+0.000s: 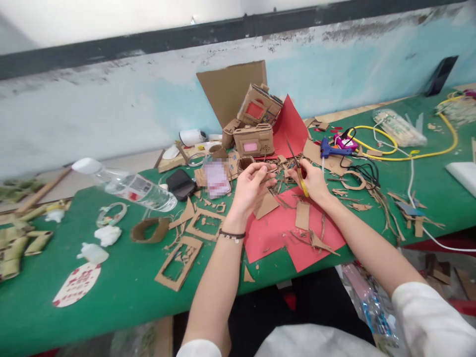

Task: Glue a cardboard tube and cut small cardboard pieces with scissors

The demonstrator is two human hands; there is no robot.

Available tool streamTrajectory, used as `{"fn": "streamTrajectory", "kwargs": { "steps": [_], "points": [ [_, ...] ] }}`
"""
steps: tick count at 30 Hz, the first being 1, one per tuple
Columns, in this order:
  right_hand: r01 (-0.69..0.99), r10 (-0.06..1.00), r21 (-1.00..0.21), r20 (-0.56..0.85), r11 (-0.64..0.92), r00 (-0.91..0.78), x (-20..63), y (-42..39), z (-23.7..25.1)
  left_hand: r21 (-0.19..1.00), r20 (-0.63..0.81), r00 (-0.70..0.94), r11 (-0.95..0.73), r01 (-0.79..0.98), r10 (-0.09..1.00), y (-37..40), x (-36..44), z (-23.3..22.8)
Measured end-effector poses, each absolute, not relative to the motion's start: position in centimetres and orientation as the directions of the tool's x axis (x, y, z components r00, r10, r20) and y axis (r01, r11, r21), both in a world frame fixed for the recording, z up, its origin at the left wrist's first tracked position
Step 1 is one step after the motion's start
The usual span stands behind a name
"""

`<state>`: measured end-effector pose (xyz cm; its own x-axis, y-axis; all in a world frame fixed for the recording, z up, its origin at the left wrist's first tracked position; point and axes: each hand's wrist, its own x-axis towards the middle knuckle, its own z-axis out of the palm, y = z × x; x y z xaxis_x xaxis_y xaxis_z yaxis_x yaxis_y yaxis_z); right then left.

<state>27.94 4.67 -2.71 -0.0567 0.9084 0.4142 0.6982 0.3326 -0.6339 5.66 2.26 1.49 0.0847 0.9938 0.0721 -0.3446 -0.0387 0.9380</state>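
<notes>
From the head camera we see our right hand [314, 181] closed through the yellow handles of the scissors [296, 166], whose blades run up and away from it, tilting left toward the cardboard models [256, 126]. Just left of it, our left hand [250, 191] pinches a small cardboard scrap [268, 179] between its fingertips, its free end pointing toward the scissors. Both hover above the red paper [277, 230] on the green bench [122, 282], the glue gun [330, 148] beyond the right hand.

Two bare forearms, white sleeves at elbows, reaching forward over the table [111, 292]: left hand [250, 191] raised, fingers curled and pinched together, beaded band at wrist; right hand [311, 181] beside it, fingers closed through scissors [297, 166] handles.
</notes>
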Motion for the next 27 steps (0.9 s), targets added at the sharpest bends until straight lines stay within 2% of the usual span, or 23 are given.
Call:
{"fn": "streamTrajectory", "kwargs": {
  "steps": [6, 10, 13, 15, 18, 21, 27],
  "points": [
    [0.706, 0.910, -0.624, 0.408, 0.335, -0.072, 27.8, 4.5, -2.9, 0.932, 0.035, 0.059, -0.011, -0.362, 0.998, 2.3, 6.0, 1.2],
    [0.725, 0.915, -0.605, 0.395, 0.329, -0.086, 27.6, 4.3, -2.8, 0.941, 0.067, 0.014, -0.059, -0.333, 0.998, 2.4, 5.9, 1.2],
    [0.689, 0.917, -0.642, 0.391, 0.337, -0.085, 27.3, 4.0, -2.4, 0.953, 0.122, 0.021, -0.111, -0.281, 0.992, 2.2, 6.0, 1.2],
    [0.605, 0.917, -0.709, 0.389, 0.362, -0.092, 27.0, 3.7, -2.1, 0.964, 0.173, 0.038, -0.161, -0.211, 0.984, 1.9, 6.4, 1.2],
    [0.376, 0.919, -0.840, 0.370, 0.392, -0.132, 26.4, 3.1, -1.5, 0.963, 0.270, 0.031, -0.270, -0.006, 0.962, 1.3, 7.3, 1.0],
    [0.180, 0.935, -0.921, 0.319, 0.344, -0.153, 26.0, 2.8, -1.1, 0.932, 0.330, 0.052, -0.334, 0.139, 0.943, 0.8, 8.1, 0.9],
    [-0.174, 0.972, -0.969, 0.199, 0.176, -0.123, 25.6, 3.6, -1.4, 0.956, 0.292, 0.087, -0.292, -0.007, 0.953, 0.9, 8.4, 0.8]
  ]
}}
